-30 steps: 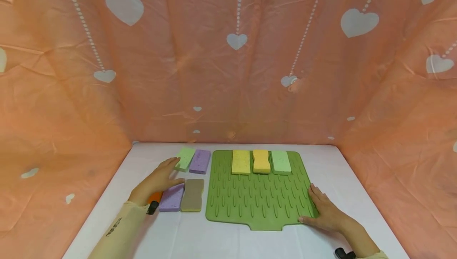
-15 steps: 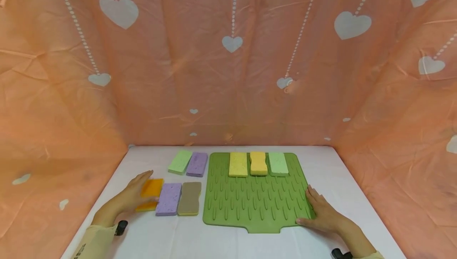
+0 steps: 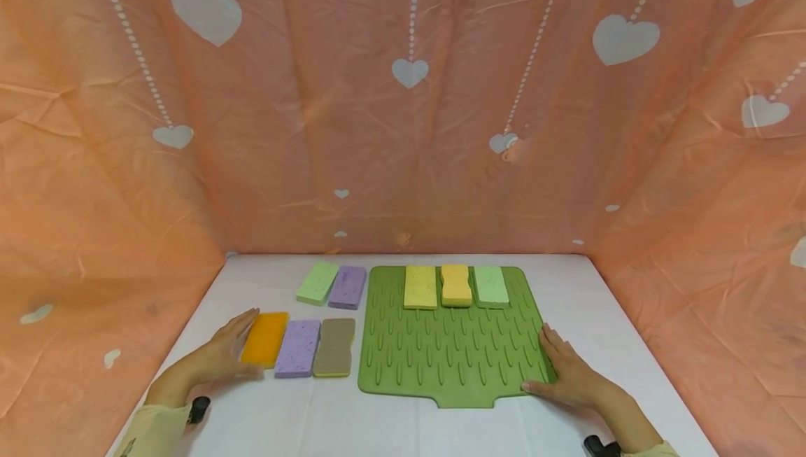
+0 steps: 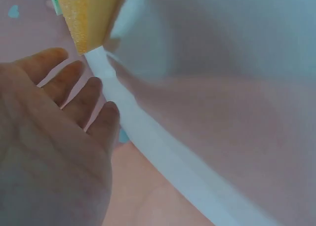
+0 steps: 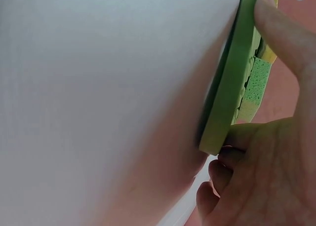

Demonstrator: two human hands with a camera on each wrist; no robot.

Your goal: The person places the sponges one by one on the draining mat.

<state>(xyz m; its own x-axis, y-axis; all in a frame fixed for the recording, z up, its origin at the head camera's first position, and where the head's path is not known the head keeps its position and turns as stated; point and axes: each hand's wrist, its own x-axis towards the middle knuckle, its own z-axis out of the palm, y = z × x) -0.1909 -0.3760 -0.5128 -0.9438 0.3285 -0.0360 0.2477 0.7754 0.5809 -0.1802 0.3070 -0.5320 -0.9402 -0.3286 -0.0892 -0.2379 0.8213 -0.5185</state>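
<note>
My left hand (image 3: 217,359) stands beside the left edge of an orange sponge (image 3: 266,339), its fingers loosely extended and holding nothing. In the left wrist view, the sponge's yellow side (image 4: 94,18) shows just beyond the fingertips. To its right lie a purple sponge (image 3: 298,349) and a grey-topped sponge (image 3: 335,347). At the right, my right hand (image 3: 569,376) rests at the near right corner of a green ridged mat (image 3: 453,352), fingers along its side edge. The right wrist view has the thumb (image 5: 276,18) against the mat's edge.
On the mat's far edge sit a yellow sponge (image 3: 420,287), an orange-yellow waisted sponge (image 3: 456,285) and a mint green sponge (image 3: 491,286). A light green sponge (image 3: 317,283) and another purple sponge (image 3: 348,287) lie at the back left. Orange cloth (image 3: 409,163) walls the white table.
My left hand has drawn back from the light green sponge, moving left and nearer to the orange sponge's outer side. That green sponge has shifted slightly left. My right hand stays at the mat.
</note>
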